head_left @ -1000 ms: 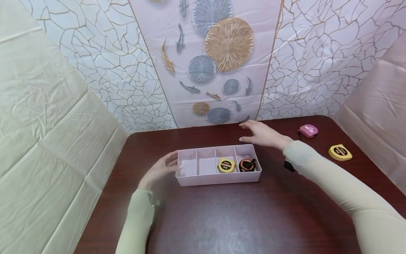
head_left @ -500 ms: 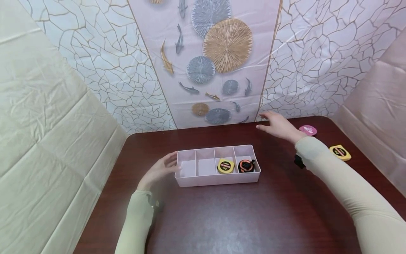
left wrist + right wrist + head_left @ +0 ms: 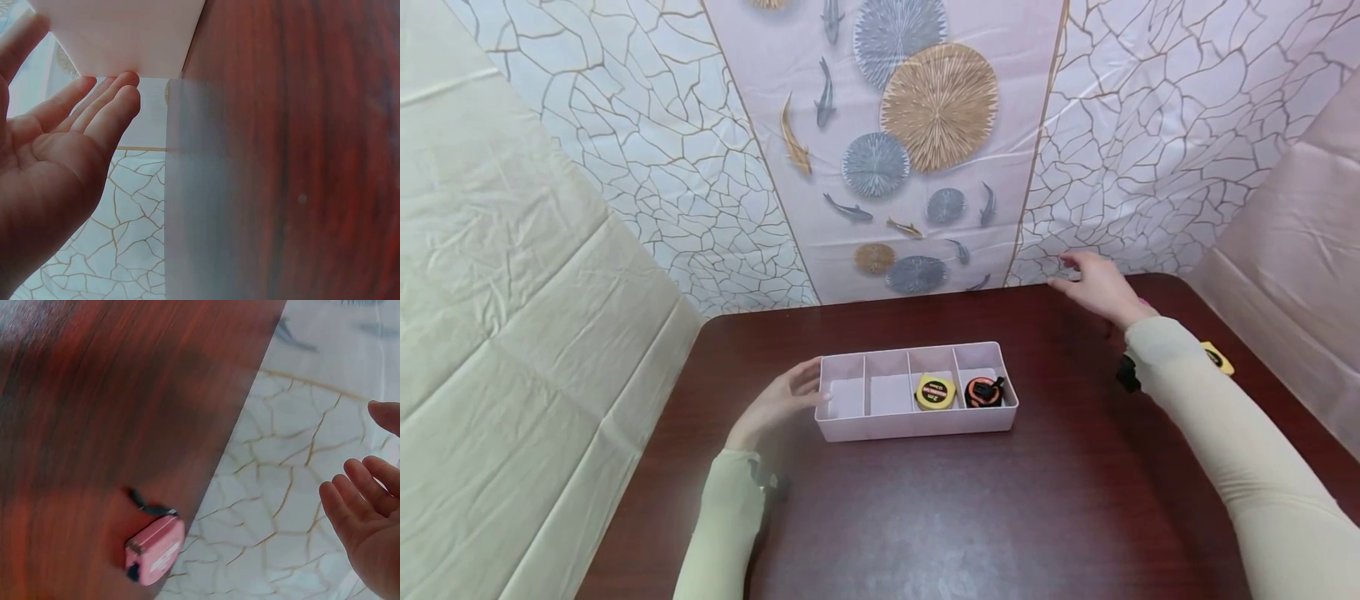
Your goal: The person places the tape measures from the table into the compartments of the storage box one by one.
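My left hand (image 3: 778, 404) touches the left end of a pale pink divided box (image 3: 917, 425). In the left wrist view its fingers are fairly straight, the tips against the end wall (image 3: 125, 37). One compartment holds a yellow tape measure (image 3: 936, 392); the rightmost holds a black and orange tape measure (image 3: 983, 392). My right hand (image 3: 1101, 287) hovers over the table's far right, fingers relaxed and holding nothing. Below it lies a pink tape measure (image 3: 156, 550) with a dark strap, mostly hidden by the hand in the head view.
Another yellow tape measure (image 3: 1217, 358) lies near the right table edge, partly behind the right sleeve (image 3: 1210, 417). The dark red-brown table (image 3: 962, 517) is bordered by patterned cloth (image 3: 700, 192) at the back and plain cloth (image 3: 512, 375) on the left.
My right hand has moved right and away from the box, towards the pink tape measure, now covering most of it. The left hand and the box have stayed in place.
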A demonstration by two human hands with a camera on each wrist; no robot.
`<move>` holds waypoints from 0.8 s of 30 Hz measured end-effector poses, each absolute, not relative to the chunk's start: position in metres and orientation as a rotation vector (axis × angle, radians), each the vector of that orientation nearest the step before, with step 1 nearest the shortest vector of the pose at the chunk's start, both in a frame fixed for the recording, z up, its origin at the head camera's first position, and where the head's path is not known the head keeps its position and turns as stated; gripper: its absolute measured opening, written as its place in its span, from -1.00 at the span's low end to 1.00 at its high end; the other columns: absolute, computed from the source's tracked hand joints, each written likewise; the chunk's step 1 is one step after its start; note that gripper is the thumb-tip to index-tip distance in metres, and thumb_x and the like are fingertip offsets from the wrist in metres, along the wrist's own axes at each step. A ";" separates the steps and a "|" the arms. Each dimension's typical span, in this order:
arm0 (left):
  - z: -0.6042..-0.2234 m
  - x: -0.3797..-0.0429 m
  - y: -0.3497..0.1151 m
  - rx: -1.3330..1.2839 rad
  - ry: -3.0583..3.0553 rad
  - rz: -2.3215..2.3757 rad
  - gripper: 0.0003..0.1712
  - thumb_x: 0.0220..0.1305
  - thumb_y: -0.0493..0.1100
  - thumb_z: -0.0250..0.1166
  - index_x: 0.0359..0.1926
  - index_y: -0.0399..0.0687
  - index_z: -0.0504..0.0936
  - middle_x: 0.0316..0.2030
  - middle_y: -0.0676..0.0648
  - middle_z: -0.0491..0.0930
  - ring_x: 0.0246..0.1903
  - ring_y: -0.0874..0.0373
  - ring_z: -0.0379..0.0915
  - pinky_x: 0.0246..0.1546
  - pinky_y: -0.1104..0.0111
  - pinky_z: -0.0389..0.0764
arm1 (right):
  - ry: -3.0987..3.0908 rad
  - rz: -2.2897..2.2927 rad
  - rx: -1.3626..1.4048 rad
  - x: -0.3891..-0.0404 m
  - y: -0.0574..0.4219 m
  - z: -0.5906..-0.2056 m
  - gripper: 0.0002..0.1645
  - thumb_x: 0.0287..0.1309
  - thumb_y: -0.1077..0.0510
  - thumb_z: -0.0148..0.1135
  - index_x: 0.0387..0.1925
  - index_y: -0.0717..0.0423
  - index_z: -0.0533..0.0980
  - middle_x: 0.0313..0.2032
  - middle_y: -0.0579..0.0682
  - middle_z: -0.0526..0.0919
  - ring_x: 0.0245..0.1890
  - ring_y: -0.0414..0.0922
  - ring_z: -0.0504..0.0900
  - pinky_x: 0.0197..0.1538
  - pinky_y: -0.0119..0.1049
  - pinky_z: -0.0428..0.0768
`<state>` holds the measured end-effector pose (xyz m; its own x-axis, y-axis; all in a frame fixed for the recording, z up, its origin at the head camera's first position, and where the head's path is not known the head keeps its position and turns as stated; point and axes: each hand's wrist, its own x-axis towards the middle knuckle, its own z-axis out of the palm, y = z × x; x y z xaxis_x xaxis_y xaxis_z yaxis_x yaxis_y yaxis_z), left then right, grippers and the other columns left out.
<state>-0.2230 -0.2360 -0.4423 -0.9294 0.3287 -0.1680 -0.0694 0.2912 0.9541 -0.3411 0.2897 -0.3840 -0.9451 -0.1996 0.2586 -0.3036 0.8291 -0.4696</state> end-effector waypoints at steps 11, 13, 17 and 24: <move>-0.469 -0.233 -0.242 0.223 2.313 1.692 -0.19 0.09 -0.16 0.39 0.34 0.16 0.23 0.25 0.05 0.30 0.22 0.13 0.24 0.17 0.21 0.31 | -2.791 0.924 0.182 -0.342 0.319 -0.393 -0.12 0.23 -0.23 0.01 0.31 0.33 0.15 0.16 0.38 0.30 0.13 0.31 0.28 0.08 0.20 0.27; -0.471 -0.234 -0.241 0.225 2.308 1.704 -0.19 0.08 -0.16 0.40 0.33 0.16 0.24 0.23 0.07 0.32 0.21 0.14 0.26 0.15 0.23 0.32 | -2.778 0.902 0.136 -0.343 0.326 -0.398 -0.13 0.23 -0.22 0.02 0.31 0.34 0.14 0.15 0.41 0.31 0.11 0.32 0.29 0.08 0.21 0.27; -0.467 -0.233 -0.241 0.225 2.306 1.692 -0.19 0.09 -0.17 0.39 0.34 0.14 0.23 0.25 0.04 0.30 0.22 0.13 0.24 0.17 0.22 0.30 | -2.744 0.861 0.026 -0.345 0.338 -0.406 -0.18 0.24 -0.16 0.02 0.28 0.38 0.17 0.12 0.44 0.32 0.11 0.35 0.27 0.12 0.20 0.23; -0.440 -0.223 -0.236 0.223 2.275 1.622 -0.12 0.10 -0.13 0.38 0.39 0.02 0.14 0.32 -0.06 0.21 0.26 0.09 0.17 0.20 0.18 0.24 | -2.733 0.840 -0.097 -0.342 0.354 -0.418 -0.20 0.23 -0.09 0.05 0.23 0.49 0.19 0.11 0.52 0.27 0.14 0.41 0.17 0.17 0.20 0.13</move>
<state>-0.2226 -0.2361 -0.4395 -0.9310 0.3177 -0.1797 -0.0663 0.3369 0.9392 -0.3419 0.3541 -0.4180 -0.9585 0.1449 0.2455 -0.0181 0.8287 -0.5595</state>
